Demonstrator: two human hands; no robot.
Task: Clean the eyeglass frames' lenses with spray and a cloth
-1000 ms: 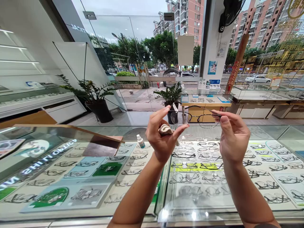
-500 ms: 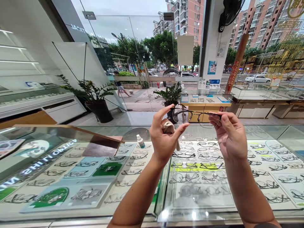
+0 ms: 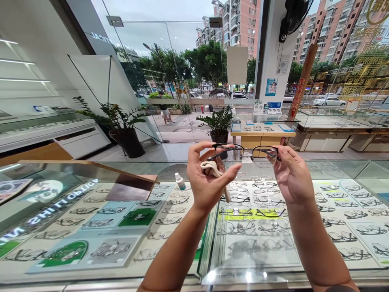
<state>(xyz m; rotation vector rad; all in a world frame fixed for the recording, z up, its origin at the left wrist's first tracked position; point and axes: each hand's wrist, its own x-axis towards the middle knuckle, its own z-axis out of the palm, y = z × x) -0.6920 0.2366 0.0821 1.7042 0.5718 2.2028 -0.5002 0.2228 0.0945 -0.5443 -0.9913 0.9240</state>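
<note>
Above the glass counter, a pair of eyeglasses [image 3: 248, 151] with dark upper rims and clear lenses is held up between my hands, nearly level. My left hand [image 3: 206, 188] has its index finger at the left end of the frame and its thumb reaching out below the left lens. A folded beige cloth [image 3: 210, 167] is tucked in that palm, one end hanging down. My right hand [image 3: 293, 174] pinches the frame's right end near the hinge; some of its fingers show behind the right lens.
A small white spray bottle [image 3: 180, 181] stands on the counter left of my hands. Rows of eyeglasses [image 3: 269, 198] lie in the glass display case below. Potted plants [image 3: 129, 140], another display table [image 3: 263, 127] and a glass door are farther off. Outside, a person [image 3: 165, 113] bends down.
The eyeglasses have turned to a more level, front-on position and moved slightly down. My left thumb and fingers have shifted around the left lens. The person outside has moved right.
</note>
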